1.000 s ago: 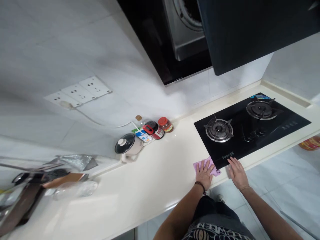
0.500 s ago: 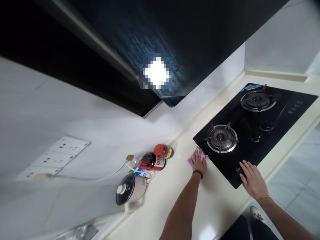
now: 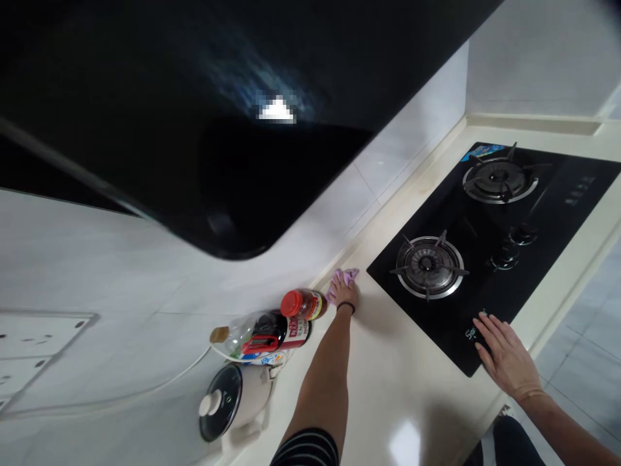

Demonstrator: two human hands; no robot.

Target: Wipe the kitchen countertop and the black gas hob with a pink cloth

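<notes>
My left hand (image 3: 343,292) presses a crumpled purple cloth (image 3: 350,274) onto the cream countertop (image 3: 388,362), close to the wall and just beside a red-lidded jar (image 3: 310,304). A dark band circles that wrist. My right hand (image 3: 507,353) lies flat, fingers stretched out, on the front left corner of the black gas cooktop (image 3: 436,323), over part of the white lettering. Nothing shows in it. The near burner (image 3: 427,264) is between the two hands, a little farther off.
Along the wall stand a dark sauce bottle (image 3: 291,331) with a red handle, a clear cork-topped bottle (image 3: 240,335) and an electric pot (image 3: 250,391) with a glass lid. A black range hood (image 3: 233,188) hangs low overhead. Sockets (image 3: 39,336) are on the wall.
My left hand has slid the purple cloth from the cooktop's edge toward the wall, next to the jar. My right hand stays on the cooktop corner. The view has shifted, bringing the hood closer.
</notes>
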